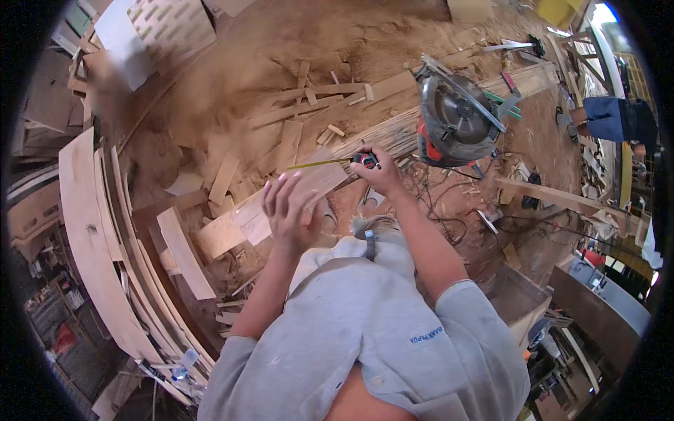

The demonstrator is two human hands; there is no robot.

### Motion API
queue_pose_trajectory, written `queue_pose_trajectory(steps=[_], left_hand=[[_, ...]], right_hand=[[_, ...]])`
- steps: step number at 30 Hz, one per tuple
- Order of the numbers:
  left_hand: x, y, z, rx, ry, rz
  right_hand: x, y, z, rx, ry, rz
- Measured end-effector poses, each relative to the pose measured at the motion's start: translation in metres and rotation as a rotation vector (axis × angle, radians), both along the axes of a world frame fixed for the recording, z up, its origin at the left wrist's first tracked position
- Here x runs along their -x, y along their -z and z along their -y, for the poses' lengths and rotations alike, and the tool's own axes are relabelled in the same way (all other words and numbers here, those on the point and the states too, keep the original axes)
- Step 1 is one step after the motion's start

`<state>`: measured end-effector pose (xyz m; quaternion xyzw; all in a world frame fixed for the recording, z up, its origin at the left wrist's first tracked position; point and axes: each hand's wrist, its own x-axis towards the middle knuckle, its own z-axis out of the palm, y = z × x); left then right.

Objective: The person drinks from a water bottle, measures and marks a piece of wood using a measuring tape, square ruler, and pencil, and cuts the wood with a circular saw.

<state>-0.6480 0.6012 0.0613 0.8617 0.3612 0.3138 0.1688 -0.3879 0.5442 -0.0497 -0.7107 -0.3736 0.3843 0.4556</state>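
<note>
My right hand point(379, 172) grips a black and red tape measure point(366, 161) over a pale wooden board point(319, 184). Its yellow blade point(319, 164) is drawn out to the left across the board. Near the blade's free end, my left hand point(286, 214) hovers over the board, its fingers apart and nothing visible in them. Whether its fingertips touch the blade or the wood I cannot tell. Beyond the right hand, a red and black circular saw point(460, 116) rests on a stack of long wooden strips point(390, 133).
Sawdust and wood offcuts point(288, 137) cover the ground ahead. Long curved boards point(91, 231) lean at the left. Tangled cables point(439, 203) lie right of my arm, near a long plank point(562, 196). Another person point(618, 119) stands at the far right.
</note>
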Motion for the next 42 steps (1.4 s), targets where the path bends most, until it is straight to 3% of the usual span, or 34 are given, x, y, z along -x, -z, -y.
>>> queue_pose_trajectory(steps=[1, 4, 5, 8, 14, 16, 18, 21, 23, 24, 26, 29, 32, 33, 37, 39, 41, 42], left_hand=[[0.002, 0.009, -0.002, 0.030, -0.013, -0.008], [0.005, 0.057, -0.010, 0.223, -0.058, -0.194], [0.003, 0.069, -0.011, 0.278, -0.096, -0.254], [0.004, 0.096, -0.013, 0.395, -0.151, -0.452], [-0.009, 0.096, -0.033, 0.526, -0.083, -0.693], [-0.011, 0.096, -0.036, 0.520, -0.068, -0.716], [-0.012, 0.098, -0.039, 0.556, -0.065, -0.732], [-0.016, 0.097, -0.042, 0.619, -0.082, -0.777], [-0.023, 0.091, -0.040, 0.591, -0.097, -0.851], [-0.025, 0.091, -0.040, 0.597, -0.097, -0.861], [-0.025, 0.092, -0.042, 0.608, -0.107, -0.878], [-0.028, 0.090, -0.038, 0.568, -0.127, -0.900], [-0.006, 0.119, -0.044, 0.512, -0.039, -0.784], [0.002, 0.131, -0.043, 0.515, -0.023, -0.740], [-0.008, 0.112, -0.037, 0.473, -0.077, -0.744], [-0.016, 0.096, -0.034, 0.470, -0.093, -0.802], [-0.014, 0.098, -0.035, 0.454, -0.072, -0.786], [-0.012, 0.098, -0.034, 0.447, -0.068, -0.779]], right_hand=[[-0.006, 0.005, 0.001, -0.019, 0.056, 0.038], [-0.019, 0.032, -0.002, -0.132, 0.160, 0.541], [-0.022, 0.037, -0.002, -0.088, 0.195, 0.480], [-0.034, 0.059, 0.000, -0.150, 0.145, 0.696], [-0.041, 0.002, 0.008, -0.192, 0.083, 0.878], [-0.033, -0.016, 0.024, -0.294, -0.087, 0.419], [-0.041, -0.086, 0.046, -0.312, -0.330, 0.126], [-0.104, -0.201, 0.075, -0.683, -0.069, 0.240], [-0.168, -0.199, 0.087, -0.872, 0.255, 0.275], [-0.203, -0.214, 0.094, -0.738, 0.370, 0.369], [-0.272, -0.186, 0.105, -0.441, 0.674, 0.223], [-0.366, -0.068, 0.108, 0.039, 0.945, 0.250], [-0.417, 0.065, 0.108, 0.141, 0.948, 0.515], [-0.417, 0.077, 0.101, 0.210, 0.926, 0.545], [-0.432, 0.086, 0.084, 0.673, 0.849, 0.481], [-0.442, 0.083, 0.074, 0.711, 1.001, 0.533], [-0.433, 0.040, 0.077, 0.541, 1.081, 0.362], [-0.434, 0.029, 0.081, 0.476, 1.079, 0.408]])
